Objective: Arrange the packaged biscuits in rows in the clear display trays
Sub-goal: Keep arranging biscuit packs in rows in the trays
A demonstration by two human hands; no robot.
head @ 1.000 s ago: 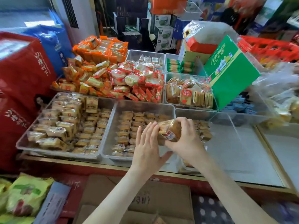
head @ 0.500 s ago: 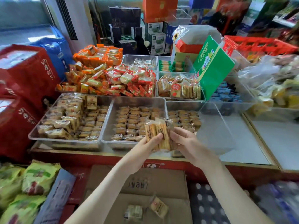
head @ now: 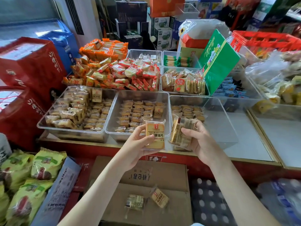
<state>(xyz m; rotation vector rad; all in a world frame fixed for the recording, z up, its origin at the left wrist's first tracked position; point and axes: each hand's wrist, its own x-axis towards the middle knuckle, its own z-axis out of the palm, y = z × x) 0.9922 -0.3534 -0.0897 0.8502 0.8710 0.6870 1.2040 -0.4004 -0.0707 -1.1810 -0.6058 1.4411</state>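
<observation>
My left hand point(head: 138, 144) holds one flat biscuit packet point(head: 155, 134) face up, just in front of the middle clear tray point(head: 114, 111). My right hand point(head: 200, 141) grips a small stack of biscuit packets point(head: 180, 131) on edge, over the front of the right clear tray point(head: 219, 110). The middle tray holds rows of the same packets at its back and left. The right tray has a few rows at its back left only. A left clear tray point(head: 48, 118) is heaped with similar packets.
Behind stand trays of red, orange and yellow snack packets point(head: 135, 74) and a green box point(head: 218, 62). Two loose packets point(head: 146, 199) lie on a cardboard box point(head: 146, 180) below the counter edge. Red gift boxes point(head: 27, 66) stand left, green bags point(head: 24, 185) lower left.
The hands drew back from the trays toward the counter edge. The bundle that both held has split: my left hand now has a single packet, my right keeps the stack.
</observation>
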